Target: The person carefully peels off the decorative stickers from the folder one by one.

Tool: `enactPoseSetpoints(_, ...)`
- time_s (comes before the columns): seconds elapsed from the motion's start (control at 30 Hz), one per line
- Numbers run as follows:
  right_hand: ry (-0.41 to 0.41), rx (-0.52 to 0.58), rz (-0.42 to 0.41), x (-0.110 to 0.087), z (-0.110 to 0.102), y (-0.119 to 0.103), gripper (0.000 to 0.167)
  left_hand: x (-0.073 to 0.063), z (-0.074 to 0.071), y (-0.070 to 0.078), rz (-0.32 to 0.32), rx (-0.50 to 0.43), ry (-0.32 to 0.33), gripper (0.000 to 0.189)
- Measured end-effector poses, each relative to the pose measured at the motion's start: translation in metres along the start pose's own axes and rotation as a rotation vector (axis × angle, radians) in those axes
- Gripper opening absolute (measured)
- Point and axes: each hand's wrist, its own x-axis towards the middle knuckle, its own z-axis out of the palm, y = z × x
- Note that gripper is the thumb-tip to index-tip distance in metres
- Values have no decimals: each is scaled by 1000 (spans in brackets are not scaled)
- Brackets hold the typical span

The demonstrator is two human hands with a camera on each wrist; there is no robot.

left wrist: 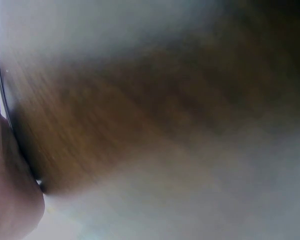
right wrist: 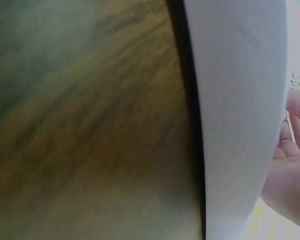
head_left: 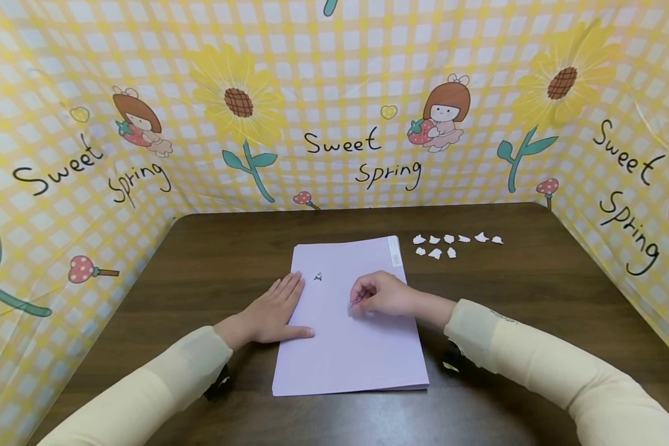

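Observation:
A pale lilac pad or stack of paper sheets (head_left: 345, 365) lies on the dark wooden table. My left hand (head_left: 273, 310) rests flat on its left side, fingers straight and thumb spread. Over the middle of the paper my right hand (head_left: 384, 294) has its fingers curled and pinches a small, pale piece (head_left: 352, 307) at the fingertips; what is on it is too small to tell. Near the top left of the sheet sits a small dark-and-white printed cutout or sticker (head_left: 318, 276). In the right wrist view the right hand (right wrist: 292, 175) shows only at the edge, beyond the paper (right wrist: 237, 120).
Several small white torn-looking paper pieces (head_left: 448, 239) lie in two rows on the table, right of the sheet's top. A white label (head_left: 394, 251) marks the paper's upper right corner. A yellow checked cloth (head_left: 334, 80) hangs around the table's back and sides.

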Motion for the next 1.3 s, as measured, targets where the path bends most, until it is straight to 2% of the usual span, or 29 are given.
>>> enactPoseSetpoints(0.37,92,58,70,-7,-20,13,5,1,1,-2,-9,3,-9,115)
enactPoseSetpoints(0.57,141,52,87,-13,-30,15,10,1,1,-2,-5,9,-8,116)
enactPoseSetpoints(0.7,169,85,91,-17,-36,18,15,1,1,-2,-7,8,-9,116)
enactPoseSetpoints(1.0,289,92,162,-23,-50,25,16,1,1,-1,-10,3,-9,116)
enactPoseSetpoints(1.3,376,120,140,-31,-65,33,16,2,2,-2,-7,-3,-4,116)
